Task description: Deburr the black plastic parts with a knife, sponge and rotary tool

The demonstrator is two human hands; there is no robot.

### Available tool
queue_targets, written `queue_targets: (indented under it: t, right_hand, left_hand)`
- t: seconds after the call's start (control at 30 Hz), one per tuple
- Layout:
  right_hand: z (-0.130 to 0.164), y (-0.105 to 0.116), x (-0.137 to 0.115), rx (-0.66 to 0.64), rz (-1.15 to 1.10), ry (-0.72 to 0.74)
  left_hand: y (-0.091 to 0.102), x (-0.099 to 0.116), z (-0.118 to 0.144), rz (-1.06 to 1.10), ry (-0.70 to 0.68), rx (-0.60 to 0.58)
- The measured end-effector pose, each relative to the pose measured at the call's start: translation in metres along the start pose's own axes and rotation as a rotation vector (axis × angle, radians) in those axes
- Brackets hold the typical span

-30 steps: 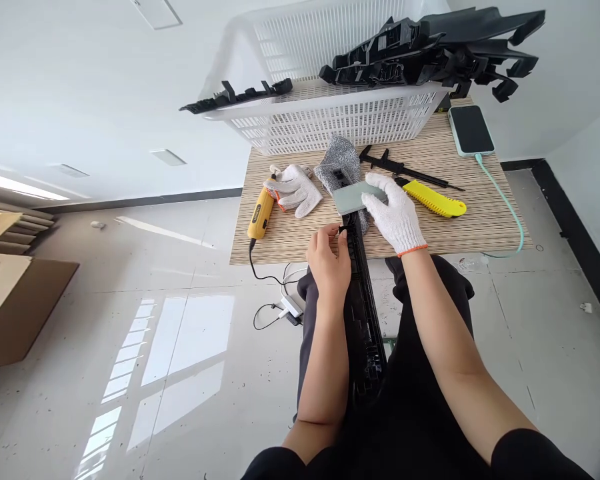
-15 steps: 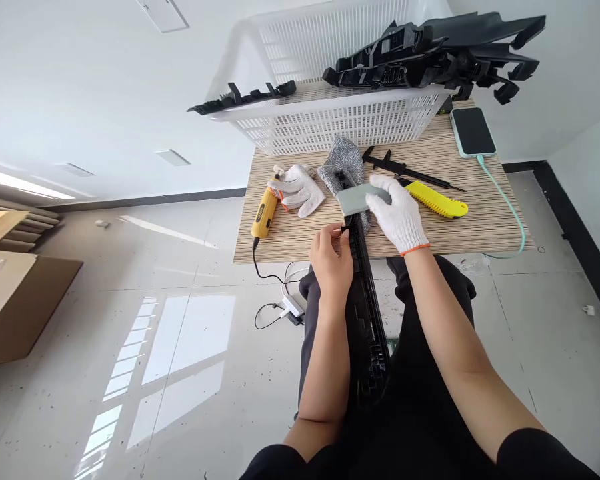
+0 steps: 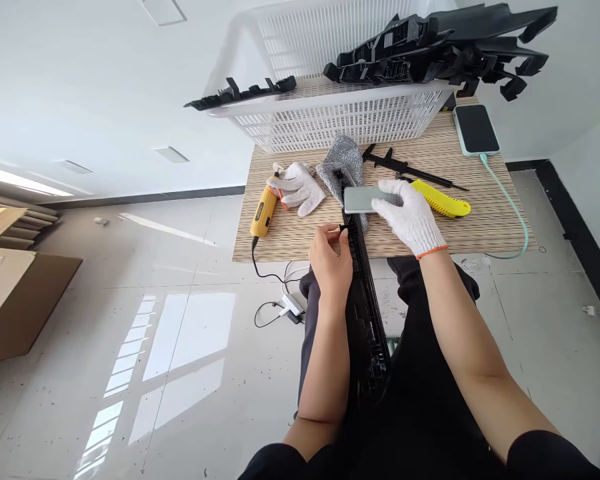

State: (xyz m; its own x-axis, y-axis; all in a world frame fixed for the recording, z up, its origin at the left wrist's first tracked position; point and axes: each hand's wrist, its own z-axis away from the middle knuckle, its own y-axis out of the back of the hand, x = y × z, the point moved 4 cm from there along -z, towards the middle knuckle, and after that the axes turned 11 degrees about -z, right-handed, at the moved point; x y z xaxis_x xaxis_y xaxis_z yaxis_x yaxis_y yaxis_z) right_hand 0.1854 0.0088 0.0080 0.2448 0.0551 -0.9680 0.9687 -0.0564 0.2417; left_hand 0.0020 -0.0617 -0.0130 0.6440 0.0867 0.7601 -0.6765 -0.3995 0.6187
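A long black plastic trim piece (image 3: 363, 287) runs from my lap up onto the table edge, its upper end over a grey knitted glove (image 3: 344, 157). My bare left hand (image 3: 331, 257) pinches a small tab on its left side between thumb and fingers. In a white work glove with an orange cuff, my right hand (image 3: 409, 215) grips a flat grey-green rectangular block (image 3: 363, 199), possibly a whetstone. The block is level, across the trim's upper part; whether it touches cannot be told. Just right of that hand lies a yellow-handled utility knife (image 3: 445, 200).
A white basket (image 3: 340, 120) holding black plastic parts (image 3: 405, 60) stands at the table's back. Left lie a yellow corded tool (image 3: 265, 212) and a white glove (image 3: 300, 189). Black calipers (image 3: 410, 168) and a charging phone (image 3: 476, 130) are right. A cardboard box (image 3: 20, 300) sits on the floor.
My right hand has moved slightly right with the block, which has turned from tilted to level. My left hand keeps its pinch on the trim piece.
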Motion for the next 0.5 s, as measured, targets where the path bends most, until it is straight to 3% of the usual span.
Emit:
queue_targets:
  t: [0.07, 0.2, 0.3, 0.43, 0.5]
  right_hand:
    - [0.000, -0.003, 0.000, -0.037, 0.013, 0.005]
    - [-0.001, -0.003, -0.001, 0.062, 0.063, -0.010]
    - [-0.001, -0.009, 0.000, -0.031, 0.060, -0.013]
    - [-0.002, -0.010, 0.001, 0.010, 0.065, -0.014]
    - [-0.001, -0.013, 0.000, -0.041, 0.062, -0.002]
  left_hand:
    - [0.000, 0.001, 0.000, -0.015, -0.006, -0.003]
    - [0.001, 0.001, 0.000, -0.038, -0.017, 0.001]
    - [0.000, 0.000, 0.000, -0.023, -0.027, 0.003]
    - [0.000, -0.002, 0.000, -0.024, -0.035, -0.001]
    - [0.000, -0.003, 0.000, -0.027, -0.040, 0.000]
